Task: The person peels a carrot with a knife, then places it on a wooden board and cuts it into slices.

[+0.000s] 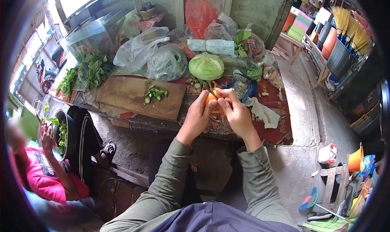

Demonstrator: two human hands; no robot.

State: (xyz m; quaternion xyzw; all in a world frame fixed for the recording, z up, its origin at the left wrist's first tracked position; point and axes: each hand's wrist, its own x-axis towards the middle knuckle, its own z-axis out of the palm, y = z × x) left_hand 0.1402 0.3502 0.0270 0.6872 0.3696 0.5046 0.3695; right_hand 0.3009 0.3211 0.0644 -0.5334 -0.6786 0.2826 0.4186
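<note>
Above the front of the table, my left hand (196,117) is closed around an orange carrot (210,98). My right hand (239,117) meets it from the other side, fingers pinched by the carrot's upper end. A thin dark edge shows near those fingertips, too small to name, and what the right hand grips is mostly hidden. Orange peelings (217,115) lie on the table below my hands. Just behind them sits a pale green cabbage (206,67). To the left, a wooden cutting board (126,94) bears cut green pieces (156,94).
Clear plastic bags (166,62), a red bag (201,16) and leafy greens (97,71) crowd the table's back. A white cloth or paper (264,112) lies at right. On the left, a seated person in pink (50,171) handles leaves over a dark bowl (61,134).
</note>
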